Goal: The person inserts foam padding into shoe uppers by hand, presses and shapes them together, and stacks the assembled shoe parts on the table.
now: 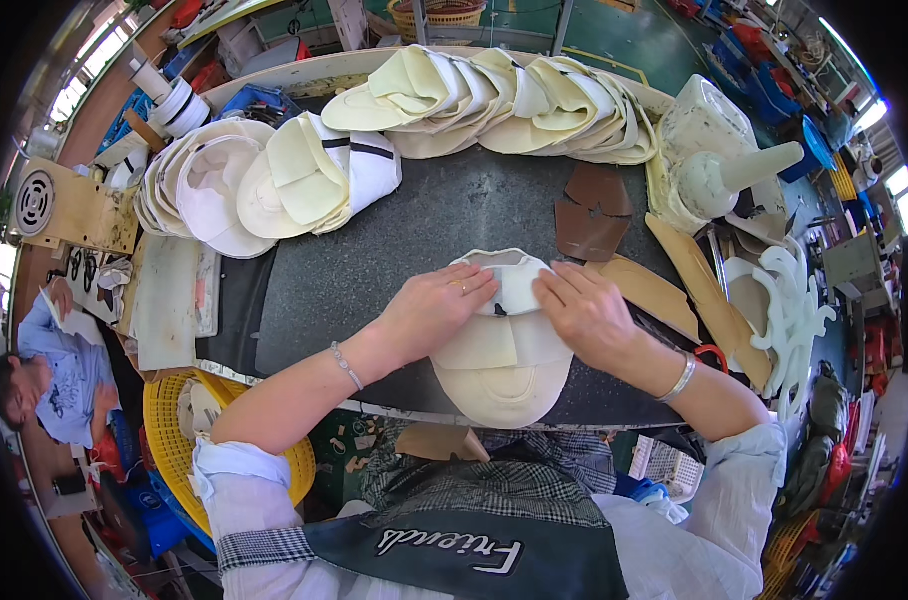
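Observation:
At the near edge of the dark work surface lies a cream fabric shoe upper (504, 385), its rounded toe toward me. A white lining piece (520, 288) with a small dark strip sits across its far part. My left hand (436, 312) grips the upper's left side, with fingertips over the fabric beside the dark strip. My right hand (596, 312) has its fingers closed on the right edge of the white piece. What the thumbs do underneath is hidden.
Stacked cream uppers (304, 185) line the left, and more form a row (514, 110) along the back. At right are brown pieces (592, 222), tan sheets (709, 300), a white container (709, 115) and curved white parts (789, 315). A yellow basket (169, 450) stands below left, near another person (69, 370).

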### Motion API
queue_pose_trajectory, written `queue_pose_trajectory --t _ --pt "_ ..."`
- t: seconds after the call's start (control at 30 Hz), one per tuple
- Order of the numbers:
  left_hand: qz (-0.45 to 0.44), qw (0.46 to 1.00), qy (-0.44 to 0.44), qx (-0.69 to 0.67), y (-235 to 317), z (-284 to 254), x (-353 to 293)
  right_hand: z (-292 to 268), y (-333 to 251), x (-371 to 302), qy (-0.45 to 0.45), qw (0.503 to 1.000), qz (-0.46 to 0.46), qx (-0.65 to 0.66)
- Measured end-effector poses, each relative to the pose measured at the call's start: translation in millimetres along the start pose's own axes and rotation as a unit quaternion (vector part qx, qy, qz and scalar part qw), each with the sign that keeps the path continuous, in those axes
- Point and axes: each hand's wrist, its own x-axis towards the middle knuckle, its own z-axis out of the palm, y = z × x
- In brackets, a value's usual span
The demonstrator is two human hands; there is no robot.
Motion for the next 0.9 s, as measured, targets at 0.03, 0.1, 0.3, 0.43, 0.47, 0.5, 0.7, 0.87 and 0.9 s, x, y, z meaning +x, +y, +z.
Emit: queue_pose_trajectory --t 0.03,0.1,0.3,0.43,0.47,0.5,0.7,0.87,0.9 --pt "-0.006 1.000 -0.003 -0.007 1 0 2 1 -6 5 0.001 1.000 -0.002 -0.002" --pt "-0.013 1.000 -0.004 -0.011 4 0 4 1 -14 13 0.052 0.998 -0.029 -0.024" --pt "-0.092 0.991 -0.004 -0.099 10 2 0 3 -15 12 0.056 0.998 -0.024 -0.014" --pt "-0.146 0.980 0.010 -0.132 9 1 -7 23 6 15 0.038 0.994 0.003 0.102" --pt "-0.154 0.980 0.012 -0.126 4 -6 -8 24 12 19 0.011 0.985 0.048 0.164" --pt "-0.169 0.965 0.122 -0.161 -4 -14 -10 25 22 29 0.061 0.972 0.089 0.210" --pt "-0.390 0.869 0.302 -0.050 -60 -69 -59 -17 60 167 0.242 0.895 0.267 0.265" --pt "-0.333 0.934 0.081 0.100 -113 -21 -90 74 99 266 0.201 0.959 0.193 0.040" --pt "-0.361 0.930 0.054 0.038 -116 -24 -89 84 112 273 0.131 0.962 0.206 -0.123"
